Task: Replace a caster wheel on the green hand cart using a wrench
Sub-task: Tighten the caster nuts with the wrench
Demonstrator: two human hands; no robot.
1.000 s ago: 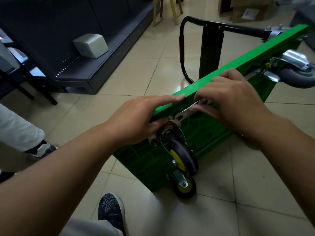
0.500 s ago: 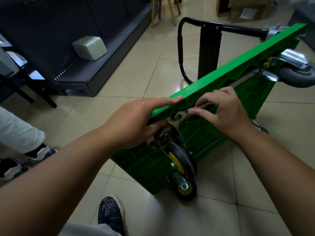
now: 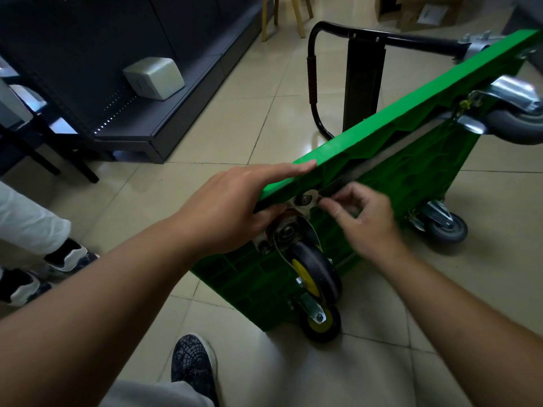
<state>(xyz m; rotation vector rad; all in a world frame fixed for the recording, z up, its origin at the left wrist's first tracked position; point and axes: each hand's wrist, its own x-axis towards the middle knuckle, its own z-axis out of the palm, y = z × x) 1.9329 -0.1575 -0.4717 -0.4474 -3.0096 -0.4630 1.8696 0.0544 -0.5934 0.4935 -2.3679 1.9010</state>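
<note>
On the tiled floor [image 3: 205, 136], the green hand cart [image 3: 411, 183] is standing tipped on its long edge, its ribbed underside facing the person at work. The caster wheel [image 3: 316, 270], black with a yellow hub, is hanging from its mounting plate [image 3: 295, 206] at the near upper corner of the underside. Its fork is running from about eleven o'clock down to five o'clock. The left hand [image 3: 229, 210] is lying on the top edge, fingers straight along it toward three o'clock and thumb tucked beneath, close to the plate. It is steadying the cart and clasping nothing. The right hand [image 3: 367, 221] is working at a bolt [image 3: 307, 199] in the plate's upper corner, with thumb and forefinger meeting in a pinch just beside the bolt head. Motion blur is hiding what, if anything, that grip is enclosing, so whether the wrench is in it cannot be told. From the right grip the bolt is lying at nine o'clock, touching or nearly so, and the wheel at about seven o'clock. The left hand is nearer the wheel, the right nearer the bolt. The coming move is probably depending on a tool seating squarely on that bolt head.
</note>
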